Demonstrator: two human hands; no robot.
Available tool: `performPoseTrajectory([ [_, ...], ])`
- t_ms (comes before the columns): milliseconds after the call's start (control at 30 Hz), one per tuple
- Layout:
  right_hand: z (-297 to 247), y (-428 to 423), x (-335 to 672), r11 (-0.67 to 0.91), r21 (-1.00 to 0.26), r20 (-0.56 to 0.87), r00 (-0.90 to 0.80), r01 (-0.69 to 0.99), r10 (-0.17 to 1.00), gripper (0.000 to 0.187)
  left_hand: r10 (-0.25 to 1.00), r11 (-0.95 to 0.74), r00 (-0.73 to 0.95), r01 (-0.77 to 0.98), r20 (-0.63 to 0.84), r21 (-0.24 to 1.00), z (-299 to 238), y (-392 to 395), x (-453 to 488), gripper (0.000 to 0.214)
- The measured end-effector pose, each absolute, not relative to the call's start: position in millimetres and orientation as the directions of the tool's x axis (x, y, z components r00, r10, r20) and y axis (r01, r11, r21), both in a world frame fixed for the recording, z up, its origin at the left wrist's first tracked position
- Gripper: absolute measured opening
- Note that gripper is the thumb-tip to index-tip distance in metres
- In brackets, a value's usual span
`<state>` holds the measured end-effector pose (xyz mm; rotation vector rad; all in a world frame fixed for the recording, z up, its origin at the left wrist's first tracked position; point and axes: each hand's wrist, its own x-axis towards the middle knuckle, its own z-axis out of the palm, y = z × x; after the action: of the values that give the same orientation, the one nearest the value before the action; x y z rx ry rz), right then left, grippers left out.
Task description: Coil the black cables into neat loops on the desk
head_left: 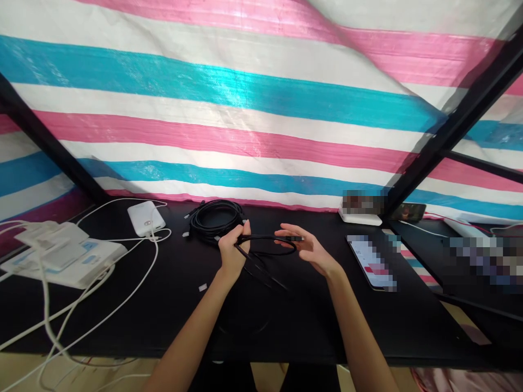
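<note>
My left hand (232,250) is closed around a black cable (261,237), above the middle of the black table. A loop of this cable bends out to the right, and loose lengths hang below the fist. My right hand (306,250) is open beside the loop, its fingers spread and curved toward the left hand. The cable's dark plug end (295,238) lies across the right hand, between thumb and fingers; whether it touches the skin I cannot tell. Behind the left hand lies a coil of black cable (216,218) with pale tips.
A white power bank (146,219) with white cords is at the back left. White boxes (81,267) and tangled white cables are at far left. A phone (370,261) lies on the right, near a white stand (359,219). A small white scrap (203,287) sits left of centre.
</note>
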<state>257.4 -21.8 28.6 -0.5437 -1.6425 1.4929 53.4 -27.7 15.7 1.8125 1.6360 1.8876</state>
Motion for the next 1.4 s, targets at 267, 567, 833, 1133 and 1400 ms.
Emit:
performPoseTrajectory([
  [267, 33.5, -28.1, 251.8, 0.557, -0.828, 0.518, -0.298, 0.057, 0.801, 0.030, 0.573, -0.442, -0.215, 0.731, 0.791, 0.520, 14.2, -28.2, 50.9, 0.048],
  [567, 41.2, -44.4, 231.2, 0.584, -0.812, 0.520, -0.459, -0.003, 0.720, 0.067, 0.621, -0.396, -0.213, 0.744, 0.754, 0.538, 14.9, -28.5, 53.0, 0.044],
  [833, 43.3, -42.0, 244.6, 0.332, -0.939, 0.314, -0.599, -0.085, 0.736, 0.085, 0.648, -0.399, -0.168, 0.756, 0.743, 0.519, 17.1, -29.3, 55.1, 0.041],
  [1133, 51.1, -54.4, 241.6, 0.391, -0.915, 0.262, -0.595, 0.096, 0.760, 0.054, 0.679, -0.431, -0.145, 0.714, 0.720, 0.551, 17.0, -27.6, 55.5, 0.043],
  [1400, 41.4, -50.3, 236.5, 0.427, -0.895, 0.366, -0.332, 0.132, 0.869, 0.017, 0.858, -0.341, -0.181, 0.500, 0.481, 0.796, 21.0, -30.0, 58.9, 0.046],
])
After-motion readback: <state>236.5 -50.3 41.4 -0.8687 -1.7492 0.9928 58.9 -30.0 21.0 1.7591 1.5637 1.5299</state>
